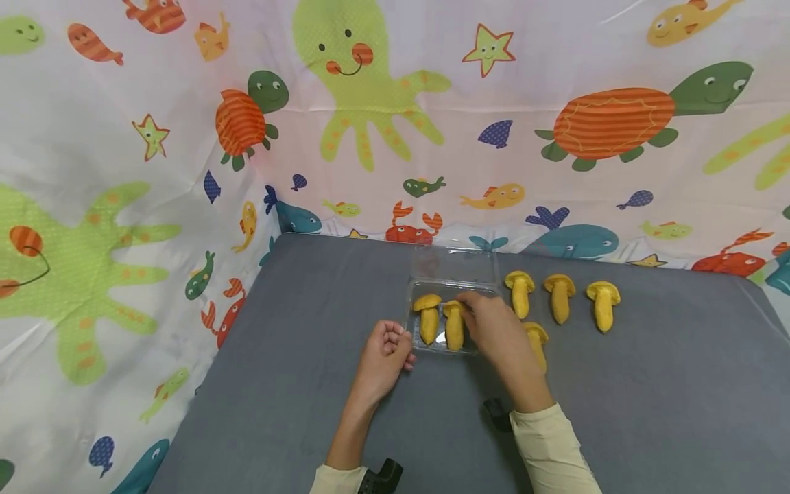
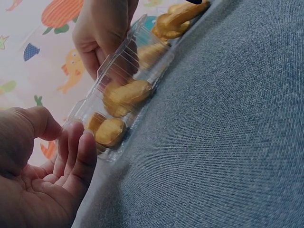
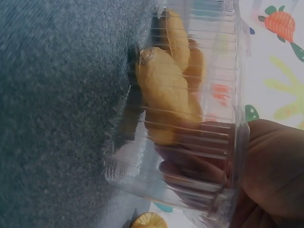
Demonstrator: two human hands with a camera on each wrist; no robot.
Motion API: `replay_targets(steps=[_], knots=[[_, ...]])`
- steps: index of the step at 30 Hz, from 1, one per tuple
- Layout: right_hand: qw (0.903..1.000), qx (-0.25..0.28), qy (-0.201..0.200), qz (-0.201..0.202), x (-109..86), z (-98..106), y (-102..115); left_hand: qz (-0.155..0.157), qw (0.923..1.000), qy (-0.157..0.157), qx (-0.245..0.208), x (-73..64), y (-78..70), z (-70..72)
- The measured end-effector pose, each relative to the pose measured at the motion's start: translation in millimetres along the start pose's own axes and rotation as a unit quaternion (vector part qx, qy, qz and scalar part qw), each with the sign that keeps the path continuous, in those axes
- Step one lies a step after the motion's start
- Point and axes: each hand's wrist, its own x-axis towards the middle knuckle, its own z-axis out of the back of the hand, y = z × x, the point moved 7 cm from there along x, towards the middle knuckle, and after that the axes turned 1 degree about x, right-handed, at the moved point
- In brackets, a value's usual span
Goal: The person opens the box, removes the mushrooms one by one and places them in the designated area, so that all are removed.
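A clear plastic clamshell box lies on the table with its lid folded back. Inside are two yellow mushrooms, a left one and a right one, side by side with caps toward the back. My left hand pinches the box's near left side between thumb and fingers. Reaching over the right wall, my right hand holds the cap end of the right mushroom with its fingertips down in the box. Another mushroom lies beside the right wrist, partly covered by it.
Three more yellow mushrooms, a near-box one, a middle one and a far right one, lie in a row right of the box. The grey table meets a sea-animal curtain at the back and left.
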Motion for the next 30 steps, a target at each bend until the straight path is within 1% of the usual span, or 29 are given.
replay_targets(steps=[8,18,26,30], knots=[[0.9997,0.005,-0.023,0.009,-1.4,-1.2,-0.6,0.000,0.9999,-0.001,0.012,0.4,1.9,0.3],[0.9986,0.011,-0.051,0.011,-1.8,0.2,-1.2,-0.001,0.9999,-0.003,0.011,0.9,2.0,-0.4],[0.9959,0.015,-0.080,0.039,-4.3,5.0,0.8,0.000,1.0000,-0.006,0.007,0.4,1.0,-0.4],[0.9939,0.032,-0.092,0.052,-4.9,8.3,-0.2,-0.002,1.0000,-0.009,0.004,0.9,1.5,-0.7]])
